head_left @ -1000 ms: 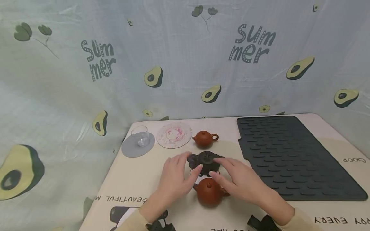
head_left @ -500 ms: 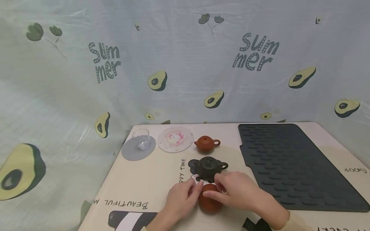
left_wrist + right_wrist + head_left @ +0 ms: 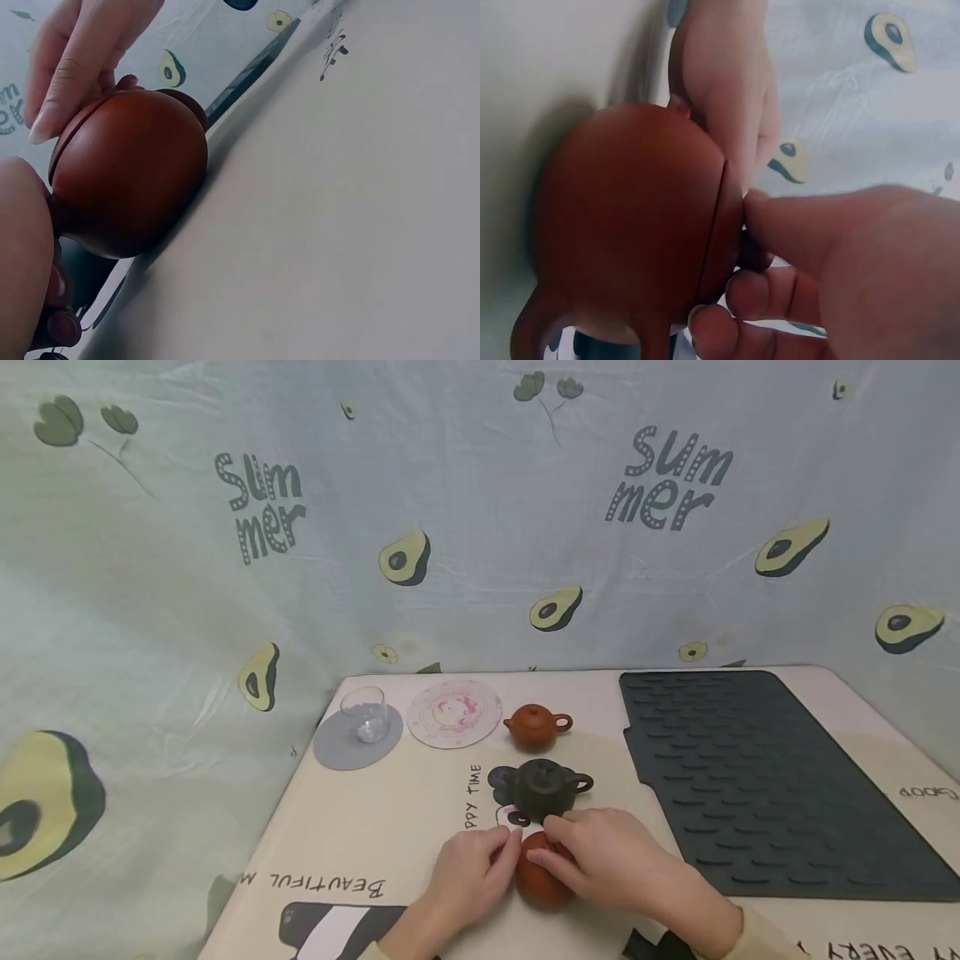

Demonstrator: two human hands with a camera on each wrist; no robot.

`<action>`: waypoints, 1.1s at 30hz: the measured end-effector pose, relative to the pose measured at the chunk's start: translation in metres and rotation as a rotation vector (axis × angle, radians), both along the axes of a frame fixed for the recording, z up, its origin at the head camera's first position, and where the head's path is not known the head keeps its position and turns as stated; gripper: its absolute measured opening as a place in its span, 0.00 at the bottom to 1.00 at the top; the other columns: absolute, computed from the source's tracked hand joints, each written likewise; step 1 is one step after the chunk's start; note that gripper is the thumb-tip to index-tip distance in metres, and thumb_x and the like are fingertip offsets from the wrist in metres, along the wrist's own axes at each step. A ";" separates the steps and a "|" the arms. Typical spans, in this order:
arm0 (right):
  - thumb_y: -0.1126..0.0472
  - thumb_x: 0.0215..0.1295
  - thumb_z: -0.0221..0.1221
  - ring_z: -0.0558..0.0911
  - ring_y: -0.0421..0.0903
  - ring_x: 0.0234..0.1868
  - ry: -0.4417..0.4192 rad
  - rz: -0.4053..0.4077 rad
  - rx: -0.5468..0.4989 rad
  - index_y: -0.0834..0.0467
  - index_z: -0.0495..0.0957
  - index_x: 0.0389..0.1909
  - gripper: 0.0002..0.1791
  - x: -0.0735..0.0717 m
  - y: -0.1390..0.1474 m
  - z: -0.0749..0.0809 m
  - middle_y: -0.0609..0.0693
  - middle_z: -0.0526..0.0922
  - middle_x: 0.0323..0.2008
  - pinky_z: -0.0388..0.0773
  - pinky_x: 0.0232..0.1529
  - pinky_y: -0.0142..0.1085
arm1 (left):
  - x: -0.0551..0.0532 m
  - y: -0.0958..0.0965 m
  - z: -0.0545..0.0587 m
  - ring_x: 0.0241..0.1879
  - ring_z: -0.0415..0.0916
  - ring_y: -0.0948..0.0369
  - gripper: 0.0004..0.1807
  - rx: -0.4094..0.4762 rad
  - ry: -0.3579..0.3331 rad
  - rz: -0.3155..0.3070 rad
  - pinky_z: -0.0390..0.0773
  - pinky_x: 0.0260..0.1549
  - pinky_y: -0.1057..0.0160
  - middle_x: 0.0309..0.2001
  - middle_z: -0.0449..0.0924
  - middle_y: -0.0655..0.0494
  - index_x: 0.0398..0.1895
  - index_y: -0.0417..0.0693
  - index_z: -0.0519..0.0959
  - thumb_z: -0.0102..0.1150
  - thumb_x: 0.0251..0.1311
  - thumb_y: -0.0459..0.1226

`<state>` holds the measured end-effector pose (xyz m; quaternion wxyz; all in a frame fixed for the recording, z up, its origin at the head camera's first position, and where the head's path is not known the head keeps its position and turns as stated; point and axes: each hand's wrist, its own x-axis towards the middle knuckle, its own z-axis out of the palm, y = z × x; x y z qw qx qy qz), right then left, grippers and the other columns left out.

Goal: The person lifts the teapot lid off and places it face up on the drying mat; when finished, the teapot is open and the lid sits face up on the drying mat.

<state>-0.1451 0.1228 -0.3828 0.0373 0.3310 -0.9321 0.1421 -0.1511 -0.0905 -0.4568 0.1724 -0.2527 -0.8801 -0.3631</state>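
A reddish-brown teapot (image 3: pixel 542 887) stands at the near middle of the table, between both hands. My left hand (image 3: pixel 471 872) is at its spout side; in the left wrist view the spout (image 3: pixel 66 216) runs between thumb and fingers, which appear to pinch it. My right hand (image 3: pixel 617 867) reaches over the top. In the right wrist view, its thumb and fingers pinch the dark knob (image 3: pixel 754 253) of the lid (image 3: pixel 724 225), which sits on the pot. The loop handle (image 3: pixel 536 319) is untouched. Just behind stands a black teapot (image 3: pixel 543 789).
A smaller reddish-brown teapot (image 3: pixel 534 728) stands farther back. At the back left are a round pink-patterned mat (image 3: pixel 427 722) and a clear glass (image 3: pixel 367 706) on a grey round mat (image 3: pixel 337 750). A dark ridged mat (image 3: pixel 765 785) covers the right side. A printed curtain hangs behind.
Both hands have come back from around the black teapot to the near reddish-brown one, the left to its spout and the right to its lid knob. Over the last half second they barely move.
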 end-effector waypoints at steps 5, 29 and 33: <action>0.38 0.76 0.53 0.66 0.35 0.22 -0.016 0.014 -0.016 0.43 0.72 0.27 0.19 0.000 0.002 0.003 0.37 0.65 0.24 0.64 0.23 0.33 | 0.000 -0.001 0.000 0.15 0.57 0.74 0.25 0.013 -0.017 -0.010 0.53 0.16 0.75 0.12 0.56 0.75 0.15 0.61 0.66 0.56 0.75 0.42; 0.51 0.79 0.54 0.82 0.40 0.34 -1.202 -0.100 -1.284 0.57 0.81 0.49 0.14 -0.025 0.014 0.012 0.49 0.85 0.38 0.79 0.42 0.32 | 0.000 -0.001 -0.001 0.15 0.57 0.76 0.25 0.029 -0.031 -0.019 0.53 0.16 0.74 0.13 0.56 0.76 0.14 0.62 0.65 0.57 0.74 0.41; 0.51 0.80 0.53 0.82 0.40 0.34 -1.228 -0.107 -1.303 0.56 0.77 0.51 0.13 -0.028 0.015 0.008 0.51 0.87 0.42 0.79 0.44 0.33 | -0.001 -0.001 0.000 0.15 0.57 0.77 0.26 0.034 -0.013 -0.015 0.53 0.16 0.74 0.12 0.55 0.77 0.14 0.62 0.64 0.58 0.73 0.40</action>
